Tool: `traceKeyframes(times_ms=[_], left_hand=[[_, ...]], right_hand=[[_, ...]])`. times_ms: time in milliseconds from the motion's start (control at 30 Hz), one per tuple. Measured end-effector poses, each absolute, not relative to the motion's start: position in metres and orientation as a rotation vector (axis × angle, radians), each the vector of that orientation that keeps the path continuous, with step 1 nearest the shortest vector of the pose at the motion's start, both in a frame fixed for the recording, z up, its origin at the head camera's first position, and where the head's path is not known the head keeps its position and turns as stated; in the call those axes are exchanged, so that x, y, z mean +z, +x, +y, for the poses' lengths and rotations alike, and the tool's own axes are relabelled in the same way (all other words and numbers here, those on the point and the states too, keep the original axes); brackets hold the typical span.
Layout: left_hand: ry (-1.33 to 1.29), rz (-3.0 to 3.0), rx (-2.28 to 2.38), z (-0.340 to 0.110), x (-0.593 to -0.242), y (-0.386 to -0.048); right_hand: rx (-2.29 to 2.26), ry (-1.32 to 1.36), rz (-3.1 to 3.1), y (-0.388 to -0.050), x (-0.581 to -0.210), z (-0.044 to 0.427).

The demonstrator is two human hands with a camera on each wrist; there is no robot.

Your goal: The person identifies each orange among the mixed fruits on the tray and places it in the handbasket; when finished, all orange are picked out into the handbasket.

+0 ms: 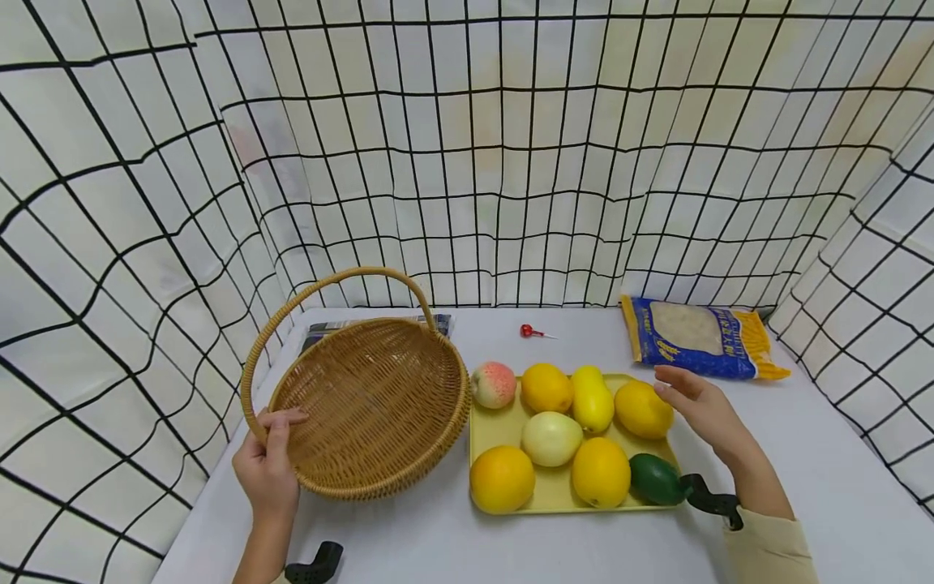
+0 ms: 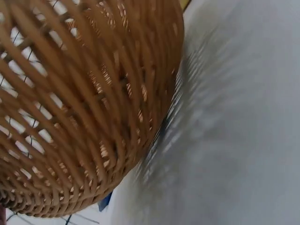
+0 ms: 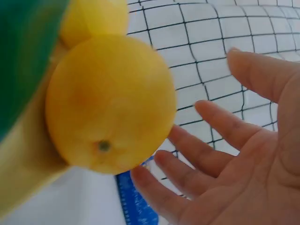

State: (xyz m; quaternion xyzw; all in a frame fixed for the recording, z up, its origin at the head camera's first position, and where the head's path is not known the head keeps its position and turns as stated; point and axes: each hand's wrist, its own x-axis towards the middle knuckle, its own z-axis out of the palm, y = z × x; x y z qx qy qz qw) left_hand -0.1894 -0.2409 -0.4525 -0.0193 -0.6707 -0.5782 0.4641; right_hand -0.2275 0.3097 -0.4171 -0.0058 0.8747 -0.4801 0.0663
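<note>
My left hand [image 1: 268, 466] grips a wicker basket [image 1: 372, 397] at its left side, where the arched handle meets the rim. The basket is tilted, its bare inside facing me; its woven underside [image 2: 93, 108] fills much of the left wrist view, where the hand barely shows. My right hand [image 1: 704, 410], fingers extended, is beside the yellow-orange fruit [image 1: 644, 410] at the right of a yellow tray [image 1: 499, 430]. In the right wrist view, its spread fingers [image 3: 197, 152] are close to that orange-like fruit [image 3: 112, 103]; whether they touch it I cannot tell.
The tray also bears a peach [image 1: 494, 384], several orange fruits [image 1: 502, 479], a long yellow fruit [image 1: 592, 399], a pale green fruit [image 1: 551, 439] and a dark green one [image 1: 653, 478]. Behind lie a red-headed tool [image 1: 529, 331] and a blue-yellow bag [image 1: 693, 337]. A dark packet [image 1: 321, 329] is behind the basket.
</note>
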Motion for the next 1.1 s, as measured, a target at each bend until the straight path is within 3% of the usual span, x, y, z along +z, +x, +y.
traceKeyframes(times_ms=[300, 867, 1100], left_hand=[[-0.264, -1.566, -1.427, -0.240, -0.461, -0.193], [-0.249, -1.598, -1.338, -0.246, -0.465, -0.191], [-0.230, -1.620, -1.331, -0.231, -0.446, -0.177]], right_hand=[[-1.312, -0.110, 2.673, -0.222, -0.438, 0.323], [-1.426, -0.232, 2.691, -0.224, -0.471, 0.319], [-1.450, -0.228, 2.750, -0.223, -0.475, 0.320]])
